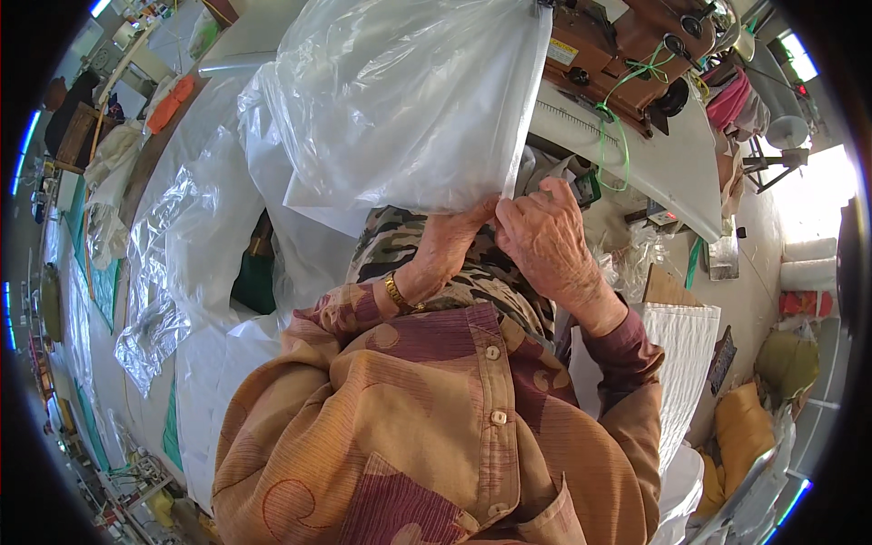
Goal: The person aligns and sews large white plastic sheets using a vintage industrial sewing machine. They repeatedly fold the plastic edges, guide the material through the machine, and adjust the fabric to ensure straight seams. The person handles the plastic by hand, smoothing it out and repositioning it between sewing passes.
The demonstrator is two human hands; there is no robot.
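Observation:
A large sheet of clear plastic film (391,100) hangs over the table edge in front of me, its right side forming a straight folded edge. My left hand (451,238), with a gold watch at the wrist, pinches the lower right corner of the film. Right beside it, my right hand (549,238) is closed at the same corner, its fingertips touching the left hand's. Just beyond the film's right edge stands a brown sewing machine (599,64), with light green thread (627,118) looped from it.
The white machine table (654,163) extends to the right. More crumpled clear film (173,236) lies at the left. A white pleated sack (677,363) is by my right elbow, and yellow bundles (740,431) sit further right. An orange cloth (171,104) lies at the far left.

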